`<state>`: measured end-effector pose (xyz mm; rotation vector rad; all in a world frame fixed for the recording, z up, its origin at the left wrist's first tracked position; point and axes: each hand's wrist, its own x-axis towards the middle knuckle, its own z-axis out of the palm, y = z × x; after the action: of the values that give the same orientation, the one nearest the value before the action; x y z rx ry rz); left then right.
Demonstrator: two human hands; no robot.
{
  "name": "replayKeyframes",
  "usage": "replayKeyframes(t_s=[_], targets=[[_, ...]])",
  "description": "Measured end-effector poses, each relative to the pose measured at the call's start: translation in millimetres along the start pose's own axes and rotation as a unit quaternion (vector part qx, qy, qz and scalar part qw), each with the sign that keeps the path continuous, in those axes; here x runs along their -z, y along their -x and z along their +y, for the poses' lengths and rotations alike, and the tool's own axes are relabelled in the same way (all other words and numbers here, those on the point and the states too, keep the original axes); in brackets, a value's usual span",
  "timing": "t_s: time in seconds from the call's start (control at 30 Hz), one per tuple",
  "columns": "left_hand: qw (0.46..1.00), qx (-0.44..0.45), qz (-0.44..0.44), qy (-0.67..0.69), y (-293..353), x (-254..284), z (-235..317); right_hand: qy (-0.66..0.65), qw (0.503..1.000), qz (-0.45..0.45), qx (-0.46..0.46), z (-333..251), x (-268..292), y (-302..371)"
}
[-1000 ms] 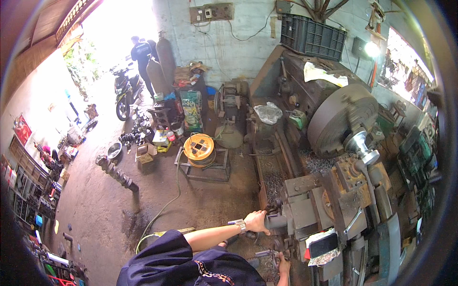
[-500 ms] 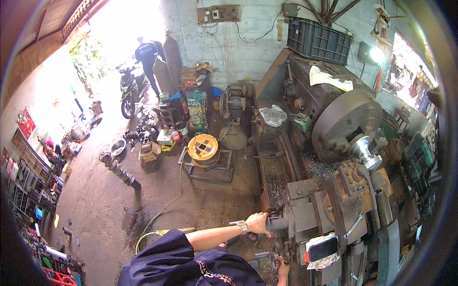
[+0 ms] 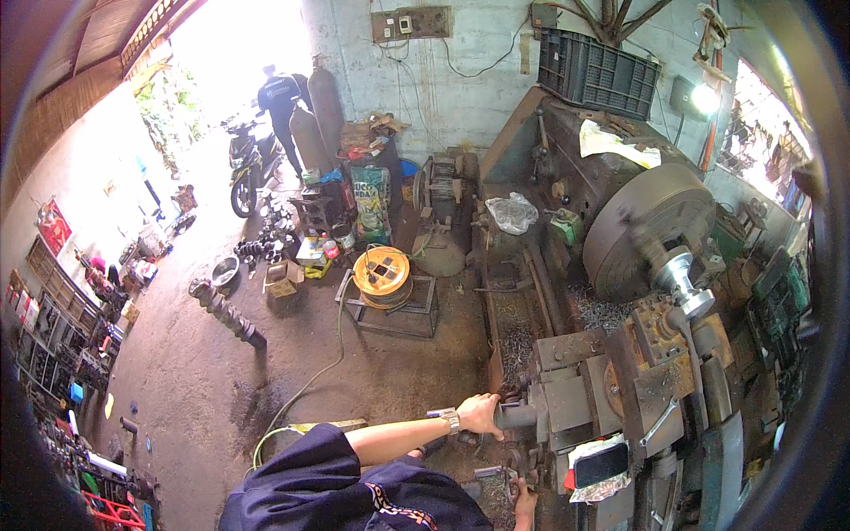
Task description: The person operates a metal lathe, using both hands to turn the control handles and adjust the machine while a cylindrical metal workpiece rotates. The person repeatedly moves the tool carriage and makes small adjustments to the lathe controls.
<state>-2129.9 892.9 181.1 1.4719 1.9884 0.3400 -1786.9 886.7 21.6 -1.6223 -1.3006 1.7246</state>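
On a large metal lathe, a silvery turned workpiece (image 3: 678, 281) is mounted in front of the big round chuck (image 3: 642, 226). The tool post (image 3: 666, 341) stands on the carriage close to it. My left hand (image 3: 479, 414), with a watch at the wrist, is closed at the end of a dark cylindrical collar (image 3: 515, 416) on the carriage's near left side; its fingertips are partly hidden. Below it, my right hand (image 3: 525, 507) is closed around a metal crank handle (image 3: 511, 485). A wrench (image 3: 660, 421) lies on the carriage, to the right of both hands.
A phone (image 3: 601, 465) rests on a cloth on the carriage. Metal chips (image 3: 602, 311) lie below the chuck. On the floor at left are a yellow cable reel (image 3: 382, 273) on a frame, its hose, and a crankshaft (image 3: 227, 314). A person (image 3: 280, 111) stands by a motorcycle (image 3: 249, 168).
The room has shifted slightly right and down in the picture. The chuck shows a blur near its middle. Both hands keep nearly the same place and grip.
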Motion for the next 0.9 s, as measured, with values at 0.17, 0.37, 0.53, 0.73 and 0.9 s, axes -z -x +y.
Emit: replayKeyframes(t_s=[0.17,0.37,0.53,0.73,0.9], targets=[[1.000,0.000,0.004,0.005,0.4,0.0,-0.5,0.085,0.995,-0.017,-0.038,2.4,8.3,-1.7],[1.000,0.008,-0.012,0.003,1.4,5.1,3.5,0.068,0.997,0.001,-0.044,10.0,10.6,-3.5],[1.000,0.012,-0.013,0.002,2.3,6.8,5.4,0.009,1.000,-0.006,0.017,12.4,5.9,-0.5],[1.000,0.006,0.007,0.008,4.4,6.3,5.9,0.013,0.999,-0.030,0.017,6.0,8.6,4.5],[1.000,0.011,-0.008,0.005,3.9,9.1,7.7,-0.046,0.997,-0.024,0.058,16.8,5.5,0.7]])
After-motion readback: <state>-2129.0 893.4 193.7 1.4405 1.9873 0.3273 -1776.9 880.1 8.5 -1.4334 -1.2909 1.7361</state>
